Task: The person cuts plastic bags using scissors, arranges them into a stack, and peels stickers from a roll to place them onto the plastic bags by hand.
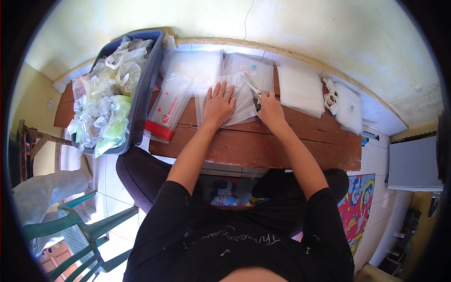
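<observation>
My left hand (219, 107) lies flat, fingers spread, on a clear plastic bag (243, 105) on the brown wooden table (300, 145). My right hand (271, 112) grips a pair of scissors (252, 85) by its dark handles. The blades point up and to the left, over the bags beside my left hand. Left of my hands lies a long clear bag (171, 104) with red BAWANG print and a red bottom band. Behind them are a stack of clear plastic bags (195, 66) and a printed clear pack (263, 70).
A grey-blue tub (146, 77) heaped with crumpled plastic bags (110, 89) stands at left. Right of my hands are another bag stack (300, 89), a white looped strip (330, 97) and a further pack (348, 109). A green chair (87, 230) and another person's leg (51, 188) are lower left.
</observation>
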`<state>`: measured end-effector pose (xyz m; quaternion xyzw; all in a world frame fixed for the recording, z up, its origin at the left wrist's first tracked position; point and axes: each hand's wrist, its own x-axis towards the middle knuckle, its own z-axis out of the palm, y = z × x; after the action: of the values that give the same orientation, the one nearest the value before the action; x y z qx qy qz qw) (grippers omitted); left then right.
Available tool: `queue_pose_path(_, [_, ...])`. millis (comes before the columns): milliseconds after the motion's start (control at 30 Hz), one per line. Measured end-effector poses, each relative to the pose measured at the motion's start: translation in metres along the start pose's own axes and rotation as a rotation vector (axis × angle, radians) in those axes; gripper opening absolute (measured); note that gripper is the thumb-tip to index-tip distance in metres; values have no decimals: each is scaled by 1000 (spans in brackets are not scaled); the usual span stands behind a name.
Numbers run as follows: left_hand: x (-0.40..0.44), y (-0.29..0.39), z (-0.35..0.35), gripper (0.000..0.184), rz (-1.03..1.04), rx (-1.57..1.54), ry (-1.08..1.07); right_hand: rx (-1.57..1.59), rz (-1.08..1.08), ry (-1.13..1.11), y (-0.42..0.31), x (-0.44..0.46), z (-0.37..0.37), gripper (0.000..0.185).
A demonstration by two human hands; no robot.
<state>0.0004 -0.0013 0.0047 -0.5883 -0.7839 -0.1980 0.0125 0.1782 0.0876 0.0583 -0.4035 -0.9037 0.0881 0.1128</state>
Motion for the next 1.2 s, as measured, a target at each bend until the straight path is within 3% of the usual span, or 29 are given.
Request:
queue_pose_path(367, [-2, 0, 1, 51, -16, -16, 8, -29, -9, -3, 6, 44, 1, 34])
queue_pose_path(433, [-2, 0, -1, 51, -6, 3, -13, 43, 121, 117, 12, 57, -8, 52])
queue_pose_path(500, [-1, -3, -3, 51, -11, 13, -7, 44, 92, 119, 6, 60, -29, 53])
queue_pose_path(767, [-3, -2, 1, 50, 35, -64, 21, 191, 133, 104, 9, 2, -43, 69])
queue_pose_path(833, [-4, -2, 0, 42, 121, -108, 180, 249, 152, 71, 16, -21, -37, 77])
queue_pose_path(1033, [-4, -1, -8, 26, 160, -209, 334, 257, 218, 5, 24, -67, -36, 77])
queue_pose_path(1200, [-5, 13, -25, 25, 204, -182, 282, 244, 229, 2, 26, -90, -40, 74])
